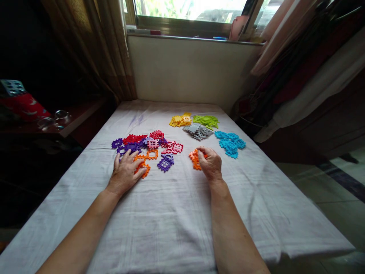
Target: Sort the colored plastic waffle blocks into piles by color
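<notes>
My left hand (125, 173) rests with spread fingers on orange pieces (146, 170) and the near edge of a mixed pile with purple pieces (132, 147) and red pieces (134, 138). My right hand (210, 163) is over a small group of orange pieces (195, 159), its thumb and fingertips pinched together at the group's right side; whatever lies between them is hidden. Between the hands lies a purple window piece (165, 163). Farther back are yellow pieces (180, 120), green pieces (205, 121) and grey pieces (198, 131), with blue pieces (230, 143) to the right.
A pale cloth covers the table (159, 220). Beyond its far edge stands a wall under a window (185, 10). Glasses (54, 121) and a red container (24, 107) are on a dark side surface at left. Clothes (316, 87) hang at right.
</notes>
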Demonstrator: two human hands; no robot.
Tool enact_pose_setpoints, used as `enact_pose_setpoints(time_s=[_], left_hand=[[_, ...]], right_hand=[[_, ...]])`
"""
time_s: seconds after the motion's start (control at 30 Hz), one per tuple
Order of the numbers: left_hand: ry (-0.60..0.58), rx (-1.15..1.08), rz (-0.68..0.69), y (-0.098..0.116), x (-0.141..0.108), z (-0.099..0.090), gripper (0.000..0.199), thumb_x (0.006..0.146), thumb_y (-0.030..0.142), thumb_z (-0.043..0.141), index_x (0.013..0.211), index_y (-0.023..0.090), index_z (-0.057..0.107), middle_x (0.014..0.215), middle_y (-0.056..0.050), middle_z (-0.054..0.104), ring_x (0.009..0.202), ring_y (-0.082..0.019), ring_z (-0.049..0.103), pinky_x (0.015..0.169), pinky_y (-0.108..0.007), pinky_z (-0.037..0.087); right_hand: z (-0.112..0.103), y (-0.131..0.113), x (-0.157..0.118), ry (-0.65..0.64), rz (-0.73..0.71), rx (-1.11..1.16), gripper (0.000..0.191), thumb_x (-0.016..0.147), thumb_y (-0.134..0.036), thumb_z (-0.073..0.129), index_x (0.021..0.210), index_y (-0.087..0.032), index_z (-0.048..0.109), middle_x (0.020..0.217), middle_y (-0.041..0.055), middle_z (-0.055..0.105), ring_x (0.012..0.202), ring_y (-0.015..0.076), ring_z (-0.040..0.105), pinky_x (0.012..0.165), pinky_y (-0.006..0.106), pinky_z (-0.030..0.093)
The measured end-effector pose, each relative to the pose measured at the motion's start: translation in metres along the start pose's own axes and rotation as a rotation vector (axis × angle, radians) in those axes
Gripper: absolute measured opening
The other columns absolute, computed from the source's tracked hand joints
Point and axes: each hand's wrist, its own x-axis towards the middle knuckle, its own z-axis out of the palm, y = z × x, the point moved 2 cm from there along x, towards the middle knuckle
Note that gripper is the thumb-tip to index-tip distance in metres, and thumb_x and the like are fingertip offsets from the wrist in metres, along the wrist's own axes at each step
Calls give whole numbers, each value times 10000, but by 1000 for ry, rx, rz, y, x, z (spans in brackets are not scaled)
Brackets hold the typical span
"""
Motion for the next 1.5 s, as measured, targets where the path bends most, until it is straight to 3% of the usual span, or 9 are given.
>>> enact_pose_setpoints(time_s=[0.1, 0.23, 0.47, 0.63, 0.77, 1.03, 1.17, 1.3, 1.5], left_hand=[[98, -84, -3, 6, -8, -3, 248, 877, 419, 562, 997, 269, 720, 1291, -86, 676, 1306, -326, 521, 1144, -599, 286], [207, -213, 6, 18, -8, -8, 227, 911, 415, 537, 952, 250, 687, 982, -55, 761, 970, -238, 681, 967, -425, 483], [239, -250, 33, 53, -3, -12, 223, 926, 420, 535, 935, 239, 666, 821, -22, 740, 805, -203, 680, 848, -359, 498], [228, -270, 67, 58, -1, -13, 229, 929, 422, 528, 930, 237, 661, 802, -18, 728, 773, -197, 667, 816, -350, 496], [242, -255, 63, 58, 0, -13, 242, 936, 423, 514, 892, 234, 658, 777, -20, 715, 752, -198, 660, 799, -350, 487], [237, -266, 92, 53, -1, -6, 305, 938, 479, 519, 1009, 224, 669, 880, -35, 742, 850, -206, 670, 852, -348, 477], [196, -144, -36, 27, -2, -2, 373, 915, 503, 526, 1140, 239, 665, 1130, -80, 728, 1067, -255, 641, 994, -408, 432], [115, -6, -174, 5, -6, 3, 478, 856, 474, 582, 1276, 250, 624, 1351, -112, 632, 1289, -321, 515, 1138, -522, 284], [32, -4, -212, 5, -7, 8, 366, 868, 432, 557, 1151, 241, 690, 1266, -101, 690, 1272, -339, 531, 1164, -603, 195]], right_hand=[[1, -1, 0, -4, -4, 12, 240, 843, -270, 524, 902, -210, 748, 929, 78, 757, 877, 210, 682, 882, 335, 516], [6, -11, -3, -79, 1, 63, 229, 845, -282, 543, 907, -218, 754, 930, 66, 764, 850, 200, 683, 846, 324, 519], [38, -58, -36, -642, -112, 247, 208, 848, -381, 644, 929, -227, 758, 741, -15, 718, 638, 117, 601, 615, 218, 437], [44, -69, -42, -651, -101, 250, 175, 873, -294, 597, 840, -225, 755, 717, -22, 700, 634, 107, 581, 612, 211, 412], [44, -71, -43, -678, -78, 314, 246, 873, -390, 628, 1004, -218, 745, 731, -25, 697, 630, 104, 577, 611, 204, 419], [52, -63, -42, -591, -78, 278, 202, 840, -340, 599, 881, -200, 739, 699, -14, 677, 616, 118, 566, 605, 226, 420], [32, -33, -19, -354, 39, 306, 275, 833, -374, 544, 921, -204, 742, 723, 4, 704, 652, 150, 608, 652, 258, 475], [2, 4, 1, -98, 211, 231, 326, 801, -405, 559, 979, -209, 749, 826, 34, 752, 730, 183, 658, 701, 290, 503], [-20, 33, 10, -27, 296, -58, 272, 761, -354, 563, 910, -201, 731, 674, 6, 695, 623, 160, 595, 617, 263, 432]])
